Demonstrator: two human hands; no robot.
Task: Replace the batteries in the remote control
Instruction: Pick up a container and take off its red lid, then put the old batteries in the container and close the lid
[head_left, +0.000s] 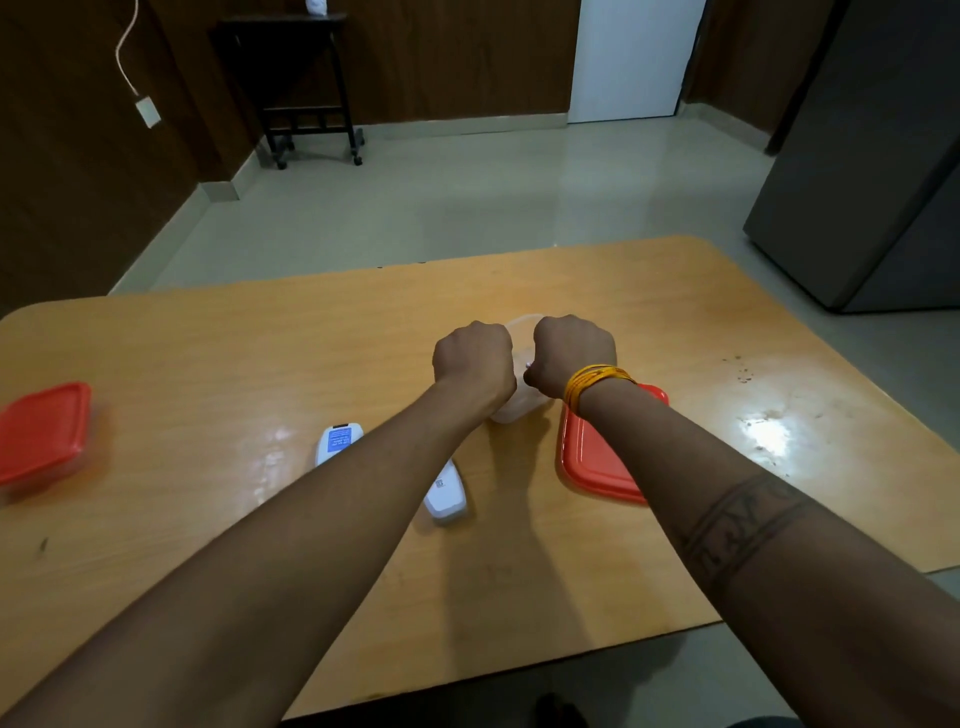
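Observation:
A white remote control (445, 496) lies on the wooden table (260, 353), and my left forearm hides its middle. Its other end, with a blue label, shows to the left of the arm. Further back stands a clear plastic container (521, 331) without its lid. My left hand (472, 358) is curled on the container's left side and grips it. My right hand (571, 351), with yellow bangles at the wrist, is curled over the container's right side. Its fingers point down and are hidden. No batteries are visible.
A loose red lid (592, 462) lies flat under my right forearm, next to the container. A second container with a red lid (44, 431) sits at the table's far left edge. A dark cabinet (883, 156) stands to the right beyond the table.

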